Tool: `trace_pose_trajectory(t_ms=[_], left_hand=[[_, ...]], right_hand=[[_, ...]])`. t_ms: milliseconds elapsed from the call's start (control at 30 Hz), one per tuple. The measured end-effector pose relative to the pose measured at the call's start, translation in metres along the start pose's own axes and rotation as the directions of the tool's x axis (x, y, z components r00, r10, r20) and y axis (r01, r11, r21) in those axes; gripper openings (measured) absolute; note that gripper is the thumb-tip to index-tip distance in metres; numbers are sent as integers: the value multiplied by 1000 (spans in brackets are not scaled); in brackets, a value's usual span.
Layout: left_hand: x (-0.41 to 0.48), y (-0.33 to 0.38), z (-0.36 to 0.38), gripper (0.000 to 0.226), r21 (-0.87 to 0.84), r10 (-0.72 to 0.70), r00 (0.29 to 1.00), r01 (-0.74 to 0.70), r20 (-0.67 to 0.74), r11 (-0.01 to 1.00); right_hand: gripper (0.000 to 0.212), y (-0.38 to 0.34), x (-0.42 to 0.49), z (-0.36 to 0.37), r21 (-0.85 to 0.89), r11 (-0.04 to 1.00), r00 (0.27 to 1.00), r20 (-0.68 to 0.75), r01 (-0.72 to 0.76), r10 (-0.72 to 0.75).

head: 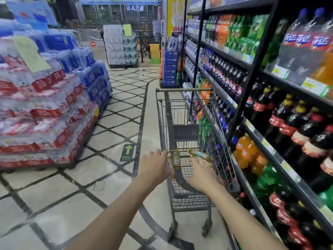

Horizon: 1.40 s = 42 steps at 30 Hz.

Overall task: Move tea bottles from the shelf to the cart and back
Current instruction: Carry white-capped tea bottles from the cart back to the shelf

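Note:
A metal shopping cart (183,90) stands in the aisle, close against the drinks shelf (252,129) on the right. Both my arms reach into its near end. My left hand (155,167) grips a small tea bottle (176,157) with yellow-green liquid, held roughly upright just inside the cart's left wall. My right hand (202,175) is over the basket, its fingers curled on a second tea bottle (200,154) that lies sideways with a green label. My fingertips are partly hidden behind the bottles and the wire mesh.
The shelf on the right holds cola, orange and green soda bottles (295,123) on several levels. A tall stack of shrink-wrapped water packs (54,98) fills the left side. Tiled floor with a green arrow sticker (127,152) runs between them, and more pallets (120,46) stand far ahead.

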<state>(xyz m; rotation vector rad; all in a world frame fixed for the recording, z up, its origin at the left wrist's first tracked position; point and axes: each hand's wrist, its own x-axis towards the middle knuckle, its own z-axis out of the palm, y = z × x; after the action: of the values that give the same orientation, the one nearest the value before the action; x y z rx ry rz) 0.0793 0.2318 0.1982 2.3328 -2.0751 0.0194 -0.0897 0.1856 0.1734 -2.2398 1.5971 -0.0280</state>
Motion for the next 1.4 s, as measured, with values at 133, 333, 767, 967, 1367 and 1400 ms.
trace_pose_trajectory(t_ms=[133,333,767,967,1367,1400], left_hand=[[53,-34,14,51,-39,44,999,-43,24,998],[132,-86,27,53,-75,147,986,-141,76,987],[289,-111,60,52,-128,322,939,-307,122,943],[365,-100,96,50,-112,360,915,-344,183,932],[498,-58,185,58,-171,343,809,-298,476,939],[508,-53,197,58,-183,342,801,-289,491,940]], right_hand=[[79,-22,55,2,11,999,999,1,-48,48],[81,-58,136,7,-11,988,988,19,-154,155],[74,-40,267,28,78,934,936,59,-350,346],[74,-10,347,36,89,921,921,125,-380,368],[90,62,462,100,151,827,822,299,-542,484],[87,69,472,109,172,812,813,314,-557,491]])
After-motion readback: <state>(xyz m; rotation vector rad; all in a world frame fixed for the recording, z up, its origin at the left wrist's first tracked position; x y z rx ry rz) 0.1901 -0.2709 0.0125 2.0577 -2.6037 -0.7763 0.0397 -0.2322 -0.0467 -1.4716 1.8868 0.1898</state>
